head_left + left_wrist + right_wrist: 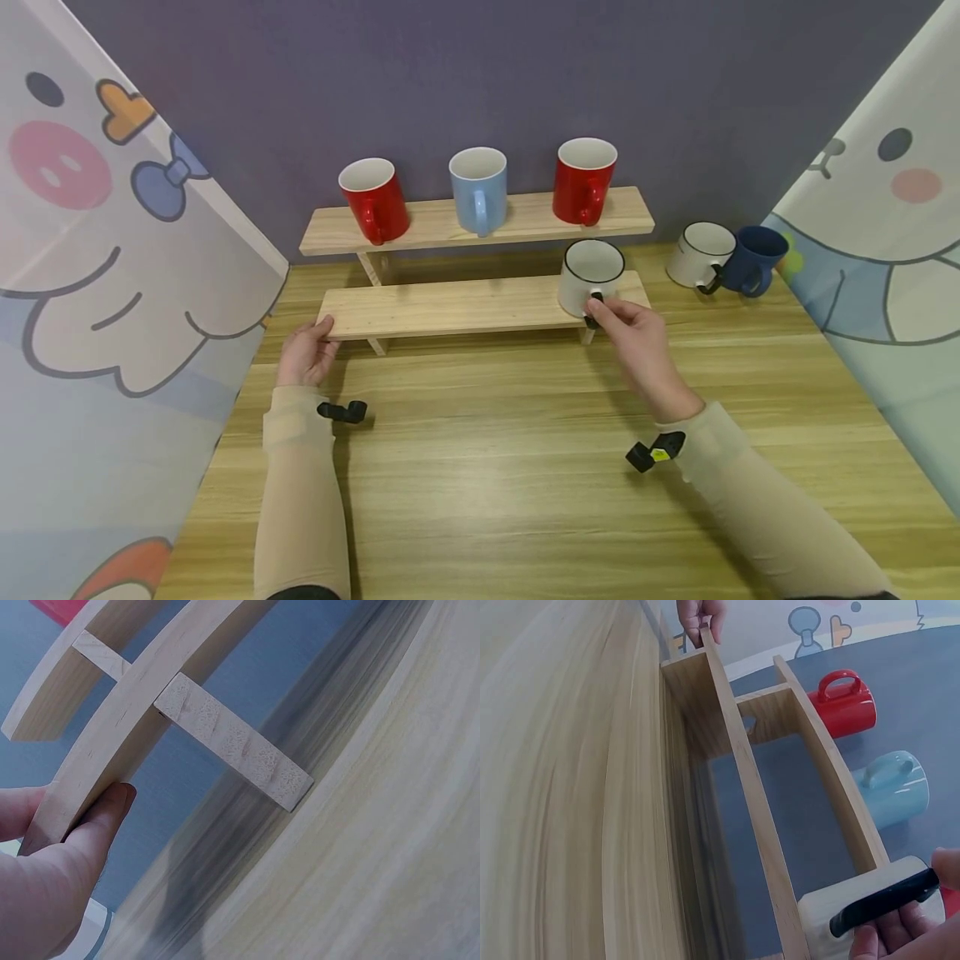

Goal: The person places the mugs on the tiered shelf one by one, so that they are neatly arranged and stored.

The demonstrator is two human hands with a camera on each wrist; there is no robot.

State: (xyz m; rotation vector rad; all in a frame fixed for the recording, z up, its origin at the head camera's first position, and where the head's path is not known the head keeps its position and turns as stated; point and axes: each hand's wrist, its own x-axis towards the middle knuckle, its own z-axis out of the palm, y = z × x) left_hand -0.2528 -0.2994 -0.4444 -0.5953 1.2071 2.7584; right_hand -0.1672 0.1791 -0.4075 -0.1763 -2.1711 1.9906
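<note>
Wood-grained surface [480, 483] carried a two-tier shelf [442, 308], its lower left end gripped by the left hand [303, 354]; the right hand [637, 336] pinched the white mug [587, 279]'s black handle [885, 902] at the lower right end, where uneven pull might have tipped it forward

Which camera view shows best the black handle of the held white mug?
The right wrist view: the black handle appears large there, mostly uncovered. The head view shows it small, partly hidden by the right hand; the left wrist view does not show it.
</note>
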